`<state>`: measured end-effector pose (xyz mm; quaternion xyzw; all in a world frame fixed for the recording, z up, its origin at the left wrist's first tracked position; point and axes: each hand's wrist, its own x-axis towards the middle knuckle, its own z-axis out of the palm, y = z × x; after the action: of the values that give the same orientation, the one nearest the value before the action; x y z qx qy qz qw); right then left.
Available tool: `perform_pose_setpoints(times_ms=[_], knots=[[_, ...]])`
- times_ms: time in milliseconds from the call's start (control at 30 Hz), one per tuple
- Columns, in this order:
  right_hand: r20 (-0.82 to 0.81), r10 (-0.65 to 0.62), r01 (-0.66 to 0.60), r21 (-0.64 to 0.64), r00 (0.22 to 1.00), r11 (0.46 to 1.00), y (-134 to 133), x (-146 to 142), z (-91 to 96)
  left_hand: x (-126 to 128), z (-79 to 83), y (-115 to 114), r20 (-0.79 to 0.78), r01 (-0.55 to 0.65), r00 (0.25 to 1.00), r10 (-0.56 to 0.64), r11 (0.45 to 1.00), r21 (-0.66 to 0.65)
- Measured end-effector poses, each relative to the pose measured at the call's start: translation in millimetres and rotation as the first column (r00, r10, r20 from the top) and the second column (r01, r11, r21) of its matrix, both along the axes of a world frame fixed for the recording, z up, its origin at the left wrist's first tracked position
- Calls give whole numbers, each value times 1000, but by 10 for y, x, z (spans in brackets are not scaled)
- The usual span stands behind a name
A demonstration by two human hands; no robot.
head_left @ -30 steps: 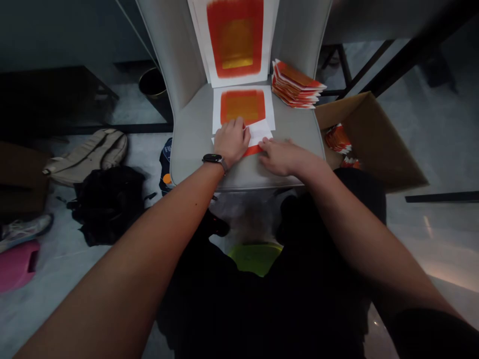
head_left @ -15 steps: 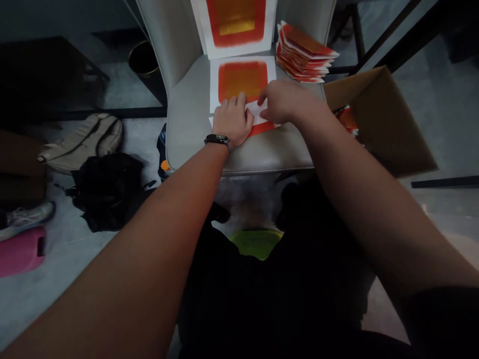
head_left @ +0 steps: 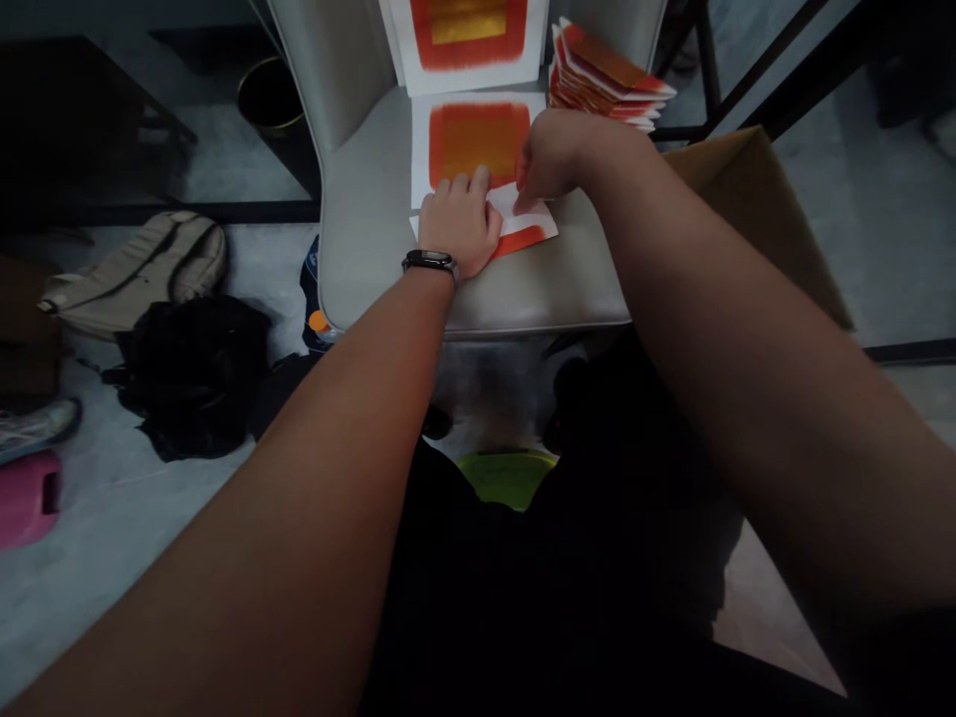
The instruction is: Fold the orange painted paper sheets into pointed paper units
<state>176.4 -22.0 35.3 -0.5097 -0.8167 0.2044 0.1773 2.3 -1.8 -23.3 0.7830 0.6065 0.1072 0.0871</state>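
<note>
On the grey chair seat lies a partly folded white and orange paper. My left hand, with a dark watch on the wrist, presses flat on its left part, fingers stretched out. My right hand pinches the paper's upper white flap with curled fingers. Just behind lies a flat sheet printed with an orange and red square. Another such sheet leans against the chair back.
A stack of folded orange papers sits at the seat's back right. An open cardboard box stands to the right. On the floor at left are a beige backpack, a black bag and a pink object.
My right hand moved from the paper's near right edge up and left onto its upper flap and closed into a pinch. The left hand stayed on the paper. The view tilted downward.
</note>
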Motion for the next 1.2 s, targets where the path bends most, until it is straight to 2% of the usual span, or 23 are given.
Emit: perform_pose_setpoints(times_ms=[67,133,167,233,300,367,400,467,633,733,800,900,1000,1200], knots=[[8,-22,22,-29,1000,999,-228,47,-23,5,2,4,4,-1,1000,1,1000,1],[41,-36,40,-80,998,996,-190,34,-35,11,15,3,-8,6,1000,-6,1000,21],[92,-49,60,-117,995,991,-58,-1,-32,14,26,0,-16,8,1000,-7,1000,26],[315,-75,153,-230,946,961,358,-114,-8,17,53,-12,-40,10,999,-10,1000,22],[583,-21,281,-360,812,890,803,-236,25,17,81,-25,-72,9,997,-8,1000,7],[609,-14,297,-366,793,882,1096,-316,47,13,105,-32,-101,5,995,-5,1000,-2],[618,-10,304,-373,786,877,1162,-336,52,11,114,-32,-108,8,994,-9,1000,-13],[599,-11,287,-368,801,885,1160,-345,53,7,127,-26,-100,18,995,-20,1000,-25],[551,-35,212,-261,834,942,901,-358,70,-3,131,2,-61,54,997,-57,997,-49],[540,-85,210,-175,837,962,806,-362,79,-8,116,25,-7,71,997,-72,996,-59],[475,-138,219,-120,869,968,768,-328,47,-10,104,39,34,80,996,-78,995,-67],[297,-243,279,-83,923,957,723,-226,-85,-7,84,44,36,75,997,-74,996,-39],[105,-327,332,-36,939,942,674,-123,-279,2,61,30,-5,62,998,-61,998,21],[-170,-320,326,8,932,945,536,-19,-574,10,14,33,53,15,998,-18,998,60]])
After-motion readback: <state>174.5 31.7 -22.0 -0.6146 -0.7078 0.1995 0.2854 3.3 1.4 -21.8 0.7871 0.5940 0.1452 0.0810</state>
